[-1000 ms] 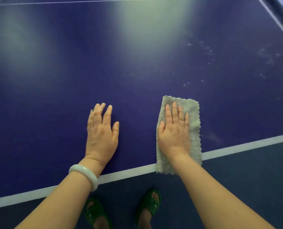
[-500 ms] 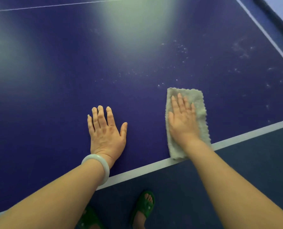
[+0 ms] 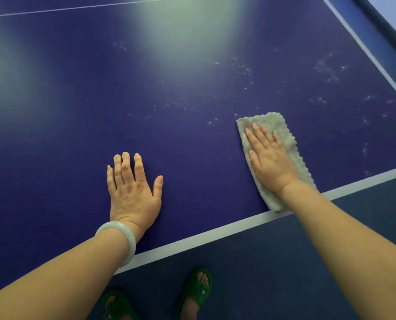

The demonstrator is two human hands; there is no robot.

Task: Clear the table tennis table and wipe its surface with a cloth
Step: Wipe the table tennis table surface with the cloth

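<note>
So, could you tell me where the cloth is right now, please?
In the head view, the cloth lies flat under the right hand, on the table beside its white near-edge line.

Lighting is moderate. Overhead light forms broad pale glare patches on the glossy dark blue table tennis table top (image 3: 76, 139), at top centre and left. Focus is sharp; shadows are faint and soft.
</note>
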